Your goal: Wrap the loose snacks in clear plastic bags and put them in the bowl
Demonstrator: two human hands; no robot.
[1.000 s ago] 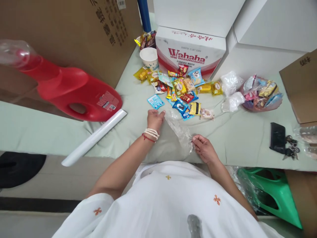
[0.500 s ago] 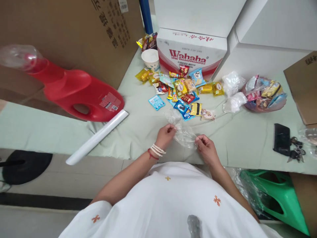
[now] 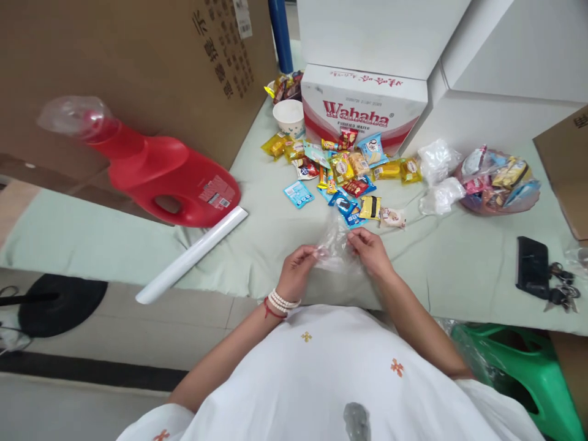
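A clear plastic bag (image 3: pixel 334 248) is stretched between my two hands, just above the front part of the table. My left hand (image 3: pixel 296 269) pinches its left edge between thumb and fingers. On the other side, my right hand (image 3: pixel 371 250) is closed on the bag's right edge. Just beyond the bag lies a loose pile of small wrapped snacks (image 3: pixel 342 168), in yellow, blue and red packets. A light blue packet (image 3: pixel 298 194) lies apart to the left of the pile. The bag looks crumpled, and I see nothing inside it.
Behind the snacks stand a Wahaha water carton (image 3: pixel 367 107) and a paper cup (image 3: pixel 289 117). Folded clear bags (image 3: pixel 441 195) lie beside a bowl of snacks (image 3: pixel 500 205) at right, with a phone (image 3: pixel 531 267) and keys nearer. At left are a red jug (image 3: pixel 169 177) and a white roll (image 3: pixel 193 254).
My right hand has moved up and left, and my left hand slightly down and left. The bag between them has changed from slanting to more level. The camera view has shifted a little.
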